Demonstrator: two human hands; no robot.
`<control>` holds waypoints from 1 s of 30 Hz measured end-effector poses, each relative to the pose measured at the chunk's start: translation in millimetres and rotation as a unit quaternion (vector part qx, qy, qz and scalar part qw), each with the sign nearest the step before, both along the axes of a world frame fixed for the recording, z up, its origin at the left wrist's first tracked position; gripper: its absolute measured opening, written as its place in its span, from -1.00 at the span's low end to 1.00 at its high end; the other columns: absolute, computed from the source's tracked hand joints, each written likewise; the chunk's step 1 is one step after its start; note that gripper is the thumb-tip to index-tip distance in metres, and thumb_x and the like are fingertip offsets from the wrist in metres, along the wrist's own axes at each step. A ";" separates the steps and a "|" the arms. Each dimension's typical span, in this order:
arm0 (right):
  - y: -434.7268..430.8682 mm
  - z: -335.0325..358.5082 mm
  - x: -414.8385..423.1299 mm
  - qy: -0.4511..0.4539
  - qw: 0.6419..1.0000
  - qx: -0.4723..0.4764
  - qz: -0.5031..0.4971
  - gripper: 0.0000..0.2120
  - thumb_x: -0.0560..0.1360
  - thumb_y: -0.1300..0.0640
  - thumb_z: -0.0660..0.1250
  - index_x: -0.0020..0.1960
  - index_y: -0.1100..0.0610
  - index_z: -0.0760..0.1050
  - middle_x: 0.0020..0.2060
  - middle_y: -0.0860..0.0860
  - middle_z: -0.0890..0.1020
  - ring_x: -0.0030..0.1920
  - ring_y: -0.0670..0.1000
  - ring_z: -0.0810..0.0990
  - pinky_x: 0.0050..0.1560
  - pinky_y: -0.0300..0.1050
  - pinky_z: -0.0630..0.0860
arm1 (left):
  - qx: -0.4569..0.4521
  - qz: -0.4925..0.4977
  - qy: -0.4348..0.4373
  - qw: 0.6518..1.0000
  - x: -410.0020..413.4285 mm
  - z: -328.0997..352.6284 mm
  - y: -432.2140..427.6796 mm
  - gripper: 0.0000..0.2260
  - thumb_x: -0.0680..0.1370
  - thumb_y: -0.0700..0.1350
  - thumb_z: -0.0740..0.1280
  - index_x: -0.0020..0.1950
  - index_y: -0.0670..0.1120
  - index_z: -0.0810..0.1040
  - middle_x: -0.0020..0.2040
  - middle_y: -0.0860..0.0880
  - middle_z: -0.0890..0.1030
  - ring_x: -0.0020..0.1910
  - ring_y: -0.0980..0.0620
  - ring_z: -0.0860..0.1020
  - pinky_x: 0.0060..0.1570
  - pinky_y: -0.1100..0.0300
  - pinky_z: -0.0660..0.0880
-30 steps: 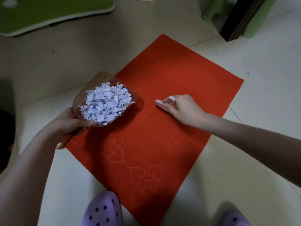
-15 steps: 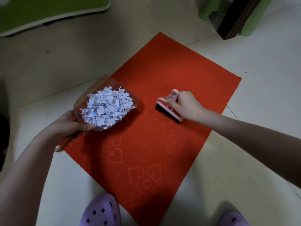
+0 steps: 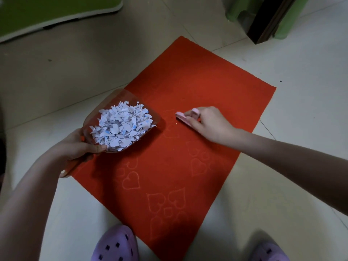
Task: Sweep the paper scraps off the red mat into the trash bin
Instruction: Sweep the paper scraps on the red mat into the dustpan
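A person's left hand (image 3: pixel 75 147) grips the handle of a translucent brown plastic dustpan (image 3: pixel 113 98) heaped with feather-light white paper scraps (image 3: pixel 120 127), likely to spill unless kept level, while the right hand (image 3: pixel 212 125) clasps a small pink brush (image 3: pixel 181 117) on the red felt mat (image 3: pixel 188 166).

Single head-worn view, looking steeply down and forward, close over red mat (image 3: pixel 188 147) on floor (image 3: pixel 301 91)
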State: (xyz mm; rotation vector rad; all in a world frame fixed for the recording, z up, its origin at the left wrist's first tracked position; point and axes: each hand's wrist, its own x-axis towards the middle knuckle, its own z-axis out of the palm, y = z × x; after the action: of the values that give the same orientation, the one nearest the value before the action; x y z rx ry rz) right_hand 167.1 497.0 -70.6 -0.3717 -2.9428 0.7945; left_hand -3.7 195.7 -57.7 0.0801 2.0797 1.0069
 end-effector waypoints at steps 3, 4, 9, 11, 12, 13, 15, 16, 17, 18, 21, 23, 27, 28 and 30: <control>-10.8 2.2 11.3 0.010 0.998 -0.049 0.042 -0.75 0.57 0.05 0.23 0.05 0.13 0.63 -0.08 0.00 0.71 -0.35 -0.29 0.54 -0.25 -0.24 0.36 | 0.001 0.009 0.004 1.000 0.4 -0.3 -0.3 -0.79 0.42 -0.43 0.41 -0.19 -0.19 0.43 -0.61 -0.02 0.46 -0.67 0.10 0.37 -0.65 0.34 0.32; -18.4 -0.5 14.8 -0.018 0.995 -0.069 0.076 -0.74 0.57 0.04 0.23 0.04 0.14 0.63 -0.05 -0.03 0.71 -0.32 -0.24 0.57 -0.23 -0.18 0.42 | -0.002 0.006 0.007 1.000 -1.0 -0.6 0.0 -0.79 0.42 -0.42 0.41 -0.18 -0.20 0.43 -0.60 -0.02 0.47 -0.67 0.10 0.38 -0.65 0.33 0.33; -20.6 -18.3 9.4 -0.083 0.988 -0.026 0.126 -0.66 0.59 -0.05 0.17 -0.01 0.19 0.58 -0.15 0.07 0.70 -0.27 0.03 0.60 -0.17 -0.06 0.50 | 0.001 -0.018 0.010 1.000 -3.0 -3.0 5.4 -0.80 0.41 -0.41 0.43 -0.15 -0.20 0.46 -0.55 -0.06 0.48 -0.65 0.07 0.38 -0.64 0.30 0.35; -9.5 -15.9 4.8 -0.056 0.993 0.019 0.099 -0.59 0.59 -0.11 0.10 -0.02 0.18 0.56 -0.19 0.09 0.66 -0.21 0.08 0.61 -0.13 0.02 0.50 | 0.007 -0.019 0.007 1.000 -3.0 -5.2 5.4 -0.79 0.41 -0.42 0.43 -0.15 -0.20 0.46 -0.55 -0.06 0.48 -0.65 0.07 0.38 -0.64 0.31 0.35; -5.5 -12.2 4.9 -0.036 0.994 0.040 0.094 -0.55 0.59 -0.13 0.07 -0.01 0.18 0.56 -0.17 0.08 0.66 -0.17 0.08 0.61 -0.09 0.01 0.50 | 0.007 -0.024 0.005 1.000 -2.5 -5.9 5.7 -0.80 0.40 -0.42 0.43 -0.16 -0.21 0.45 -0.56 -0.05 0.48 -0.65 0.08 0.38 -0.64 0.31 0.34; -2.8 -7.4 6.2 -0.014 0.994 0.049 0.095 -0.50 0.58 -0.16 0.03 -0.01 0.19 0.57 -0.15 0.07 0.65 -0.14 0.07 0.61 -0.05 -0.01 0.49 | 0.004 -0.029 0.005 1.000 -2.6 -6.2 5.5 -0.81 0.40 -0.41 0.44 -0.18 -0.23 0.45 -0.57 -0.05 0.47 -0.65 0.07 0.38 -0.64 0.30 0.34; -6.5 4.3 13.5 0.022 0.993 0.017 0.116 -0.41 0.55 -0.22 -0.03 0.00 0.21 0.58 -0.13 0.07 0.67 -0.11 0.03 0.61 -0.03 -0.09 0.46 | 0.001 -0.031 0.005 0.999 -3.6 -7.7 4.4 -0.81 0.38 -0.39 0.46 -0.14 -0.25 0.48 -0.54 -0.07 0.48 -0.63 0.05 0.38 -0.63 0.28 0.36; -11.1 7.3 18.9 0.027 0.989 0.003 0.142 -0.40 0.55 -0.23 -0.02 0.01 0.20 0.60 -0.13 0.06 0.67 -0.11 0.02 0.62 -0.04 -0.10 0.46 | 0.001 -0.029 0.004 1.000 -3.9 -8.3 3.6 -0.80 0.38 -0.39 0.47 -0.11 -0.24 0.49 -0.52 -0.08 0.49 -0.62 0.03 0.38 -0.63 0.27 0.36; -16.5 7.9 24.5 0.019 0.984 -0.003 0.180 -0.42 0.56 -0.21 -0.01 0.02 0.19 0.60 -0.14 0.05 0.67 -0.11 0.02 0.62 -0.04 -0.10 0.47 | 0.002 -0.027 0.002 1.000 -4.0 -8.9 3.4 -0.79 0.38 -0.39 0.47 -0.09 -0.23 0.50 -0.52 -0.08 0.50 -0.61 0.04 0.38 -0.63 0.27 0.36; -20.6 4.2 29.2 -0.007 0.975 0.004 0.222 -0.48 0.58 -0.16 0.02 0.02 0.18 0.60 -0.14 0.05 0.67 -0.11 0.03 0.61 -0.03 -0.08 0.47 | 0.004 -0.027 0.001 1.000 -4.1 -9.4 3.4 -0.79 0.39 -0.39 0.46 -0.08 -0.21 0.50 -0.53 -0.07 0.49 -0.62 0.04 0.38 -0.63 0.27 0.35; -22.3 -11.0 34.9 -0.067 0.958 0.053 0.275 -0.62 0.60 -0.02 0.06 0.08 0.17 0.58 -0.13 0.05 0.64 -0.07 0.07 0.59 0.02 -0.04 0.49 | 0.004 -0.041 0.005 0.999 -1.8 -9.8 6.2 -0.79 0.39 -0.39 0.46 -0.09 -0.19 0.50 -0.48 -0.13 0.48 -0.61 0.04 0.37 -0.61 0.28 0.34; -20.3 -13.6 32.3 -0.037 0.960 0.092 0.262 -0.57 0.57 -0.01 0.01 0.11 0.17 0.58 -0.17 0.06 0.64 -0.12 0.10 0.59 -0.09 -0.04 0.54 | 0.001 -0.043 0.007 0.999 -1.3 -11.0 7.0 -0.77 0.39 -0.39 0.46 -0.10 -0.17 0.50 -0.41 -0.18 0.48 -0.60 0.04 0.38 -0.59 0.26 0.35; -15.7 -9.7 35.7 0.057 0.947 0.186 0.256 -0.69 0.44 0.17 0.18 0.11 0.23 0.55 -0.22 0.08 0.62 -0.30 0.10 0.58 -0.45 -0.16 0.46 | -0.017 -0.048 0.003 0.999 -0.7 -12.6 7.2 -0.72 0.37 -0.38 0.49 -0.08 -0.13 0.47 -0.46 -0.11 0.51 -0.58 0.03 0.41 -0.61 0.24 0.39; -16.2 -9.9 38.5 0.079 0.941 0.192 0.265 -0.69 0.38 0.23 0.26 0.11 0.22 0.53 -0.20 0.07 0.62 -0.30 0.08 0.57 -0.47 -0.19 0.43 | -0.016 -0.047 0.004 0.999 -1.4 -12.8 6.0 -0.74 0.37 -0.38 0.48 -0.09 -0.15 0.47 -0.45 -0.13 0.50 -0.59 0.03 0.40 -0.61 0.25 0.37; -24.0 -13.3 46.3 0.115 0.929 0.188 0.299 -0.68 0.31 0.29 0.34 0.07 0.19 0.54 -0.15 0.03 0.61 -0.26 0.03 0.54 -0.44 -0.21 0.40 | -0.009 -0.046 0.005 0.999 -2.5 -12.7 4.1 -0.78 0.38 -0.39 0.47 -0.11 -0.20 0.48 -0.41 -0.18 0.47 -0.62 0.03 0.37 -0.61 0.28 0.33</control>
State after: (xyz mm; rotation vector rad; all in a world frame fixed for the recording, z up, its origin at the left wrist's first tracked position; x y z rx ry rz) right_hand 213.4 473.0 -83.9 0.6250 -2.8865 0.2529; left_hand -6.2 199.8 -70.4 0.1704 2.0748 0.9342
